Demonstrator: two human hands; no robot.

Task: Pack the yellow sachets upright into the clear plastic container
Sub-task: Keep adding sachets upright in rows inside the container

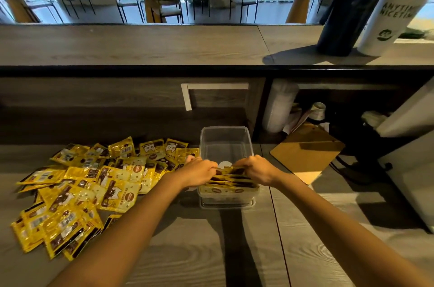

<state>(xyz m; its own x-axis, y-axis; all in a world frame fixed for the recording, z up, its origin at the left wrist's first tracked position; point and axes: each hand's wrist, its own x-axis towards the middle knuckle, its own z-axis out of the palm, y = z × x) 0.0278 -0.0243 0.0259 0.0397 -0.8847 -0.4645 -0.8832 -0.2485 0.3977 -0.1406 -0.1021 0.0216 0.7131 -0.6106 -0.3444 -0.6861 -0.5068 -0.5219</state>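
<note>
While only a short row of sachets (231, 183) stands upright at the near end of the clear container (226, 141), most of the box is bare, so the job looks early. Head view: a big loose pile (94, 183) lies flat on the counter (187, 239) at 9 o'clock from the container; the bulk is left to pack. Left hand (199, 173) & right hand (256, 169), fingers curled, pinch opp. ends of the row's top edges, at 9 & 3 o'clock. Clipboard (307, 150) sits at 2 o'clock.
</note>
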